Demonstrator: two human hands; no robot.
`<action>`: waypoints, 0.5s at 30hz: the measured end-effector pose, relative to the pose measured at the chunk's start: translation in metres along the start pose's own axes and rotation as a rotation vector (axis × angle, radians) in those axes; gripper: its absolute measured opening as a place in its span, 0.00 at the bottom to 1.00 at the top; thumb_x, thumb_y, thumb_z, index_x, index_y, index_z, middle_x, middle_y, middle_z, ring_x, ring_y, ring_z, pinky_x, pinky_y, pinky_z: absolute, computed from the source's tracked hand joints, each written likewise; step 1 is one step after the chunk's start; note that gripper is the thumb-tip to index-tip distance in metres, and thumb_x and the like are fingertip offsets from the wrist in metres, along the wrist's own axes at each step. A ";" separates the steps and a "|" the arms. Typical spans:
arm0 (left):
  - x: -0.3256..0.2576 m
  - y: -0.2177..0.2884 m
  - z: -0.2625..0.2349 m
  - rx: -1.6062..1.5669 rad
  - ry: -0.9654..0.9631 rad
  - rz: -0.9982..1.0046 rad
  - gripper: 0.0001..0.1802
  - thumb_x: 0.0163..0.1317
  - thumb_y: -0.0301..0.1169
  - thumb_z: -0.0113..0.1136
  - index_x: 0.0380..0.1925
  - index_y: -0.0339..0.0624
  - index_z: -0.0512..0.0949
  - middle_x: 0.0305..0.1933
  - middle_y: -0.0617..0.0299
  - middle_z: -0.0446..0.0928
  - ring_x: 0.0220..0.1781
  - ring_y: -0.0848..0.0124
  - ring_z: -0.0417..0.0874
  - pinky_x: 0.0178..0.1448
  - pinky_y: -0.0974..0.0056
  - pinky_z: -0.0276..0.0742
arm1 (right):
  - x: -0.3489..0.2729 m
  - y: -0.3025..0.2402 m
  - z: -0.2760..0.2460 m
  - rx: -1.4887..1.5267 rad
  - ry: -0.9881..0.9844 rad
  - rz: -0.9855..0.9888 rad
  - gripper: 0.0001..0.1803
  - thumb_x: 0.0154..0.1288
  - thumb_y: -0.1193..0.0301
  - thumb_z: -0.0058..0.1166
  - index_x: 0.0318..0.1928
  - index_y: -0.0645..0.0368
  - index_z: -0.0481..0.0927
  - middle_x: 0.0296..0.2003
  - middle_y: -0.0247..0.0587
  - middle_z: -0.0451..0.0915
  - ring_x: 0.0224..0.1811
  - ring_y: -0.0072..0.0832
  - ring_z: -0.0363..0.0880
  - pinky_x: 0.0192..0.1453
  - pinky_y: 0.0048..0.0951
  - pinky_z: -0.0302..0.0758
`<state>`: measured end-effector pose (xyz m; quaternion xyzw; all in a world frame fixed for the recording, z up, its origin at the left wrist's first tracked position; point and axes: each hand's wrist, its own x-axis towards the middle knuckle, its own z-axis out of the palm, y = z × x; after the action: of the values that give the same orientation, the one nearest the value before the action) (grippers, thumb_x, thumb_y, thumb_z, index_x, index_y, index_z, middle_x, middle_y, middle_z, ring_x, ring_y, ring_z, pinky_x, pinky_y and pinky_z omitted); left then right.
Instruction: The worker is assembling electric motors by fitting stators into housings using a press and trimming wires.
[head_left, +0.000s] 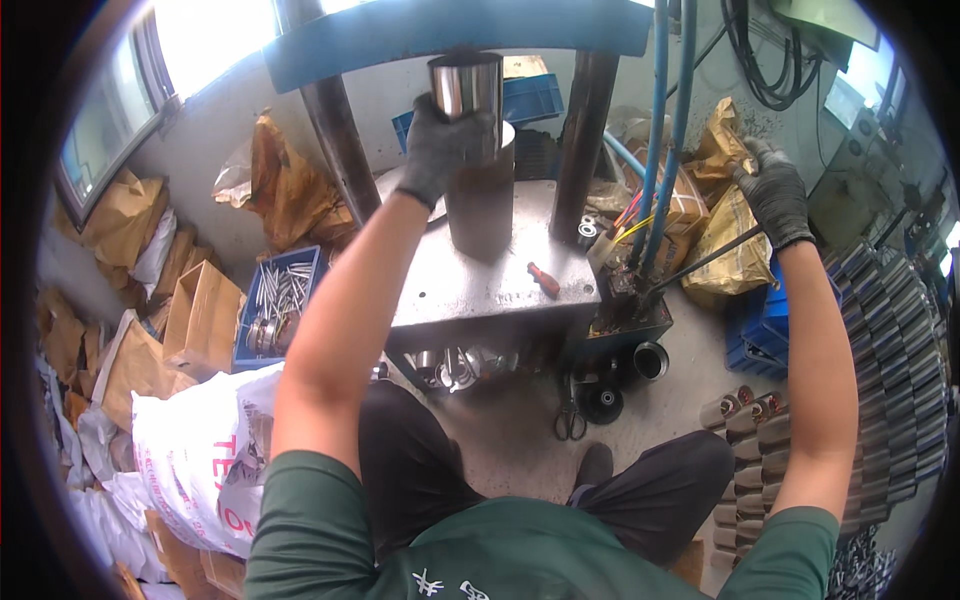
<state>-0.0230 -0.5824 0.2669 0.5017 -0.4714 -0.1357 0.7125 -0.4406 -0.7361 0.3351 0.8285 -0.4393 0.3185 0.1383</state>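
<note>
Probably stiff, slick, the upper-centre metal cylinder (468,85) wants side gripping; left hand (445,148) curls round it, right hand (778,198) grip unclear.

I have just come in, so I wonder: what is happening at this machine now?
The person's left hand, in a dark grey glove, holds an upright shiny metal cylinder above the silvery metal plate, between two dark metal posts. The right hand, in a grey glove, is at the end of a long dark metal rod; its exact grip is unclear. A small red-handled tool lies on the plate.
</note>
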 end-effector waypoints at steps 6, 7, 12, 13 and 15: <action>-0.114 0.011 0.021 -0.309 0.213 0.168 0.38 0.54 0.30 0.74 0.62 0.37 0.66 0.55 0.53 0.75 0.54 0.64 0.82 0.56 0.60 0.84 | -0.017 0.004 -0.009 0.096 0.063 0.020 0.37 0.68 0.40 0.54 0.57 0.62 0.82 0.48 0.56 0.85 0.51 0.47 0.85 0.57 0.41 0.80; -0.132 0.010 0.019 -0.572 0.188 0.107 0.37 0.55 0.31 0.73 0.64 0.40 0.65 0.57 0.54 0.75 0.55 0.64 0.81 0.59 0.59 0.82 | -0.023 -0.001 -0.012 0.118 0.084 0.031 0.36 0.68 0.41 0.55 0.58 0.62 0.81 0.48 0.57 0.85 0.51 0.47 0.86 0.56 0.41 0.80; -0.180 -0.052 -0.009 -0.993 0.239 -0.360 0.23 0.67 0.37 0.64 0.58 0.43 0.71 0.53 0.59 0.77 0.57 0.62 0.80 0.64 0.52 0.79 | -0.074 -0.017 -0.032 0.008 0.118 -0.270 0.31 0.65 0.53 0.62 0.62 0.59 0.77 0.45 0.51 0.86 0.49 0.42 0.85 0.68 0.47 0.67; -0.186 -0.055 -0.013 -1.076 0.261 -0.510 0.21 0.68 0.37 0.63 0.57 0.43 0.71 0.52 0.59 0.77 0.56 0.62 0.80 0.64 0.52 0.79 | -0.094 -0.022 -0.042 0.001 0.120 -0.326 0.30 0.63 0.57 0.64 0.62 0.58 0.77 0.43 0.48 0.86 0.48 0.42 0.84 0.71 0.50 0.62; -0.180 -0.067 -0.013 -1.089 0.272 -0.524 0.22 0.68 0.36 0.63 0.58 0.42 0.71 0.53 0.56 0.77 0.57 0.59 0.80 0.65 0.48 0.79 | -0.142 -0.002 -0.051 -0.066 0.054 -0.476 0.29 0.60 0.61 0.65 0.61 0.57 0.77 0.43 0.44 0.84 0.47 0.44 0.82 0.73 0.54 0.57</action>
<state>-0.0867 -0.4855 0.1137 0.1777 -0.1006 -0.4621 0.8630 -0.5180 -0.6178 0.2817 0.8949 -0.2382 0.2844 0.2482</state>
